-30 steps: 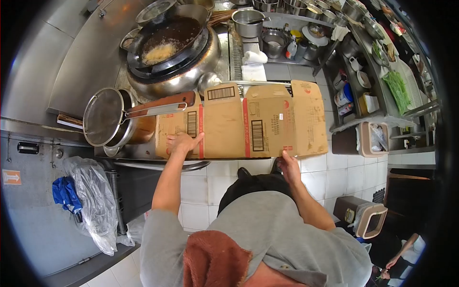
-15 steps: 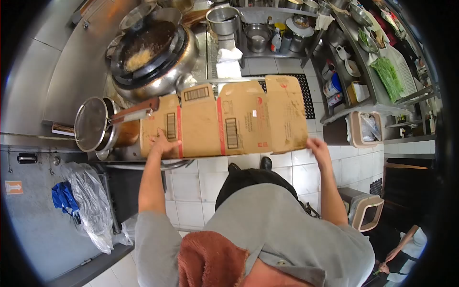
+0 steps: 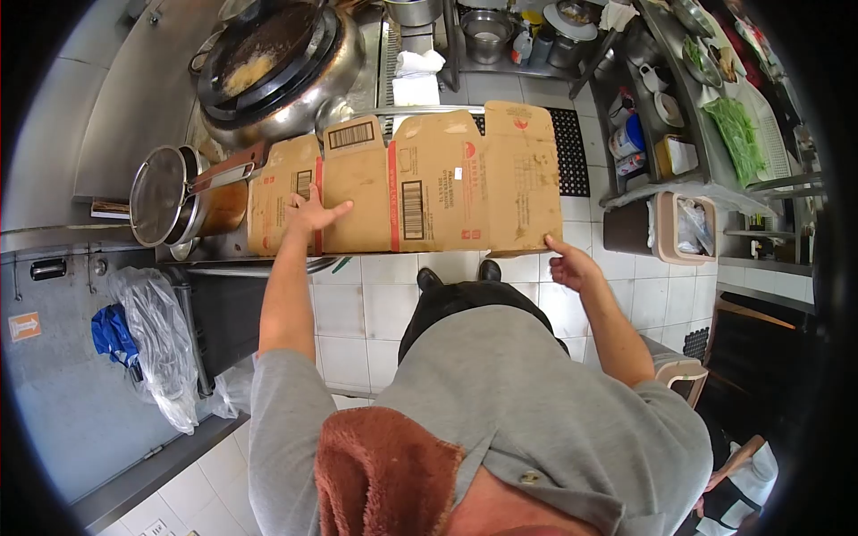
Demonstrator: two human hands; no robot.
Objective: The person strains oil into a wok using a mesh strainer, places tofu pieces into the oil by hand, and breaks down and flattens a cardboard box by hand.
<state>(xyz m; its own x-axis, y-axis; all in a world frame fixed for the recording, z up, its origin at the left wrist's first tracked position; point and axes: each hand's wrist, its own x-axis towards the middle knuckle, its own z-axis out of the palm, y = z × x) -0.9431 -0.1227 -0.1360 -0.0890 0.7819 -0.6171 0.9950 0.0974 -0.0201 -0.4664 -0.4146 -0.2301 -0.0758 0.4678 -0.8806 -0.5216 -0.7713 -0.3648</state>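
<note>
A flattened cardboard box (image 3: 438, 192) with printed panels and red stripes lies across the front of the stove counter, its right part reaching out over the floor. My left hand (image 3: 315, 214) rests on its left panel with the fingers spread. At the box's lower right corner, my right hand (image 3: 572, 263) pinches the edge between thumb and fingers. Left of the cardboard, a round strainer (image 3: 159, 198) lies over a metal pot (image 3: 222, 210), and its wooden handle reaches the cardboard's left end.
Behind the cardboard, a wok (image 3: 273, 58) holds dark oil with frying food. Shelves with pots (image 3: 487, 36) stand at the back, and greens (image 3: 737, 138) lie on the right counter. A bin (image 3: 684, 228) stands at the right. Another person's arm (image 3: 737, 460) shows at lower right.
The view has shifted, so the stove and cardboard appear farther left and higher. My right hand has moved right along the cardboard's near edge to its corner. My left hand stays on the left panel.
</note>
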